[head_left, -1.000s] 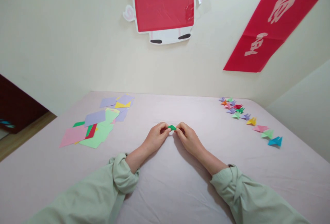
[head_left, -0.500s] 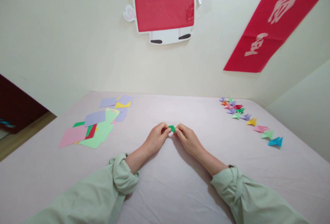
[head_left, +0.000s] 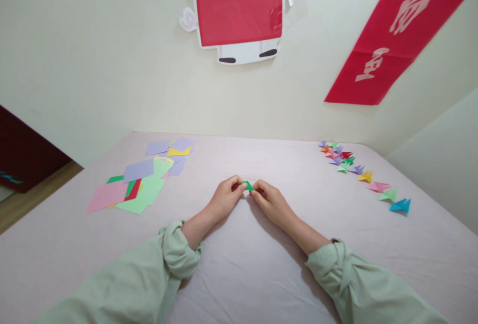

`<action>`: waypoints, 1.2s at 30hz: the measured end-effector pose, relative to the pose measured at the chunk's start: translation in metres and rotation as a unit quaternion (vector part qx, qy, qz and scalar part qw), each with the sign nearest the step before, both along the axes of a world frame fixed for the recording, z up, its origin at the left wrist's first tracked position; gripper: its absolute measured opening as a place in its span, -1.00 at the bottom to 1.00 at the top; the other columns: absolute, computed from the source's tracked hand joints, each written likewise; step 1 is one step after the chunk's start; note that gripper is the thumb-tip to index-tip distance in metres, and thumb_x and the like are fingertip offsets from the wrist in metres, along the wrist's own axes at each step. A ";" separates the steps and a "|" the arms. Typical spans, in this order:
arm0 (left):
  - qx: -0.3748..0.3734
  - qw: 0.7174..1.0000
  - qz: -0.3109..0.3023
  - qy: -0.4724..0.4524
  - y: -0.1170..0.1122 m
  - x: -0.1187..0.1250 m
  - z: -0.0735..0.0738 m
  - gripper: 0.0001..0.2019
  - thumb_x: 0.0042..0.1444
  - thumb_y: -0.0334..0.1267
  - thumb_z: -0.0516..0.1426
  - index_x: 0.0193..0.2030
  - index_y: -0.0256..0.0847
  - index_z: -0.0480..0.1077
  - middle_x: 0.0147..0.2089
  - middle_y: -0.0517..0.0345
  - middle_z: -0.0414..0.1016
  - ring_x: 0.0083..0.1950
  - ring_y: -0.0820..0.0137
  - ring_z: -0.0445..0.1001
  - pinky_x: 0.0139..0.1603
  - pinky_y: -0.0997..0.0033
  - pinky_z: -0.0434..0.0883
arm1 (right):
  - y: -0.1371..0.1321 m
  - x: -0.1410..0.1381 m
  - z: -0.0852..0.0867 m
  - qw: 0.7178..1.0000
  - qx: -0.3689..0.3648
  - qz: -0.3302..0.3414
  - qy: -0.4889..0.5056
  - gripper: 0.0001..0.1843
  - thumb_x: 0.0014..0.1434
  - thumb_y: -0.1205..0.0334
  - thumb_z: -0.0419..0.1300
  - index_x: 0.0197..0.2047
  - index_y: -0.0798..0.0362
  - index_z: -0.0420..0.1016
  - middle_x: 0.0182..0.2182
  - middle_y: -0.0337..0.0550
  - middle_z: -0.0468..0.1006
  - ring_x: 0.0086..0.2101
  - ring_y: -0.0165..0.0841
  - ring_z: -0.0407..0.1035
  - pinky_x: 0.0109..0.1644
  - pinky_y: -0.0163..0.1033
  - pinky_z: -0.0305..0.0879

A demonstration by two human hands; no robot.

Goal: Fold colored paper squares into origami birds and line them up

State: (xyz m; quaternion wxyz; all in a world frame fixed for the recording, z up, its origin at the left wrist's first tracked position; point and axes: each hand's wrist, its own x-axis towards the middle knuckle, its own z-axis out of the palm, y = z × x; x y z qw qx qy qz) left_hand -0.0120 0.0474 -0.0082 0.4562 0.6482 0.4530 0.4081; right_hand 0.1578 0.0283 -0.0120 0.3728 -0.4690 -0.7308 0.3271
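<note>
A small piece of folded green paper (head_left: pixel 248 185) is pinched between my two hands, a little above the middle of the cloth-covered surface. My left hand (head_left: pixel 225 197) grips its left end between thumb and fingertips. From the other side, my right hand (head_left: pixel 272 201) pinches the lower right corner. The paper's visible part looks like a small triangle; the fingers cover the rest.
Loose sheets of coloured paper (head_left: pixel 144 189) overlap on the left, with purple sheets (head_left: pixel 157 148) and a yellow folded piece (head_left: pixel 178 152) behind. A line of folded paper figures (head_left: pixel 379 186) runs along the right, ending in a blue one (head_left: pixel 401 205). A wall (head_left: pixel 239 100) rises behind.
The green paper has turned slightly and now shows a more triangular face. My right fingertips have shifted a little along its edge; both hands stay in nearly the same place.
</note>
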 end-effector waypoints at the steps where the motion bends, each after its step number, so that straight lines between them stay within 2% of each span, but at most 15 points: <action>1: -0.004 1.000 0.003 0.000 0.000 0.000 0.001 -0.81 0.13 -0.23 0.07 -0.45 -0.26 0.33 -0.49 0.27 0.27 -0.41 0.48 0.24 -0.35 0.48 0.20 | 0.000 0.000 0.000 1.000 0.000 0.002 0.002 -0.88 0.22 0.27 0.06 -0.35 0.04 0.37 -0.47 -0.27 0.41 -0.41 -0.39 0.27 -0.29 -0.30 0.14; 6: 0.002 1.000 0.009 0.005 0.001 -0.001 0.000 -0.73 0.20 -0.18 0.02 -0.46 -0.25 0.33 -0.50 0.25 0.27 -0.39 0.46 0.26 -0.33 0.46 0.21 | 0.002 0.001 0.000 1.000 -0.022 0.000 0.021 -0.86 0.21 0.25 0.05 -0.38 0.04 0.35 -0.49 -0.29 0.37 -0.43 -0.39 0.24 -0.31 -0.30 0.13; 10: 0.006 0.999 -0.011 -0.038 0.001 -0.001 -0.004 -0.86 0.15 -0.28 0.05 -0.26 -0.24 0.40 -0.30 0.17 0.44 -0.24 0.42 0.39 -0.18 0.45 0.31 | 0.004 0.002 -0.001 0.999 -0.038 0.000 0.038 -0.84 0.21 0.22 0.05 -0.37 0.05 0.37 -0.46 -0.27 0.40 -0.41 -0.39 0.25 -0.29 -0.30 0.15; 12: -0.011 0.998 -0.013 -0.057 0.001 -0.001 -0.005 -0.83 0.12 -0.31 0.06 -0.15 -0.24 0.39 -0.22 0.14 0.46 -0.20 0.42 0.42 -0.16 0.44 0.34 | 0.004 0.003 -0.002 0.998 -0.047 0.008 0.043 -0.84 0.21 0.21 0.05 -0.36 0.05 0.38 -0.44 -0.26 0.42 -0.40 -0.39 0.26 -0.28 -0.30 0.16; 14: -0.025 0.998 -0.011 -0.055 0.001 -0.001 -0.004 -0.81 0.11 -0.32 0.07 -0.13 -0.25 0.38 -0.23 0.13 0.46 -0.23 0.43 0.42 -0.20 0.45 0.35 | 0.005 0.003 -0.002 0.998 -0.051 0.013 0.043 -0.84 0.21 0.22 0.05 -0.36 0.06 0.38 -0.44 -0.26 0.43 -0.39 -0.39 0.27 -0.26 -0.29 0.17; 18: -0.018 0.999 -0.020 -0.039 0.000 -0.001 0.000 -0.84 0.07 -0.32 0.10 -0.19 -0.25 0.38 -0.29 0.15 0.45 -0.26 0.43 0.40 -0.21 0.45 0.33 | 0.004 0.003 -0.001 0.998 -0.045 0.004 0.037 -0.84 0.21 0.22 0.05 -0.37 0.05 0.37 -0.46 -0.26 0.41 -0.40 -0.38 0.27 -0.26 -0.29 0.17; 22: -0.001 1.000 -0.014 -0.021 0.000 -0.001 -0.003 -0.89 0.05 -0.34 0.10 -0.26 -0.25 0.37 -0.33 0.19 0.42 -0.29 0.45 0.37 -0.24 0.46 0.30 | 0.003 0.000 0.000 0.999 -0.029 -0.009 0.024 -0.87 0.20 0.24 0.05 -0.35 0.05 0.38 -0.46 -0.27 0.40 -0.41 -0.39 0.27 -0.29 -0.30 0.16; 27: 0.005 0.999 0.021 -0.045 -0.001 0.002 -0.008 -0.84 0.05 -0.36 0.10 -0.22 -0.20 0.22 -0.36 0.29 0.32 -0.35 0.51 0.33 -0.33 0.52 0.26 | 0.002 -0.001 0.001 0.999 -0.020 -0.019 0.042 -0.91 0.18 0.27 0.08 -0.25 0.04 0.39 -0.40 -0.26 0.46 -0.41 -0.40 0.31 -0.30 -0.31 0.19; 31: 0.015 0.999 0.021 -0.036 -0.001 0.000 -0.009 -0.85 0.08 -0.31 0.11 -0.28 -0.17 0.15 -0.38 0.32 0.26 -0.38 0.52 0.29 -0.36 0.53 0.24 | 0.002 0.000 0.001 0.999 -0.029 -0.023 0.027 -0.89 0.21 0.25 0.06 -0.30 0.04 0.38 -0.45 -0.28 0.42 -0.44 -0.40 0.28 -0.33 -0.31 0.17; 36: 0.045 0.999 0.021 0.009 -0.003 -0.001 -0.007 -0.87 0.13 -0.26 0.10 -0.34 -0.18 0.18 -0.41 0.30 0.25 -0.38 0.49 0.28 -0.35 0.50 0.24 | 0.002 0.000 0.001 1.000 -0.013 -0.020 0.003 -0.90 0.19 0.28 0.06 -0.33 0.04 0.39 -0.45 -0.26 0.42 -0.43 -0.38 0.25 -0.31 -0.29 0.15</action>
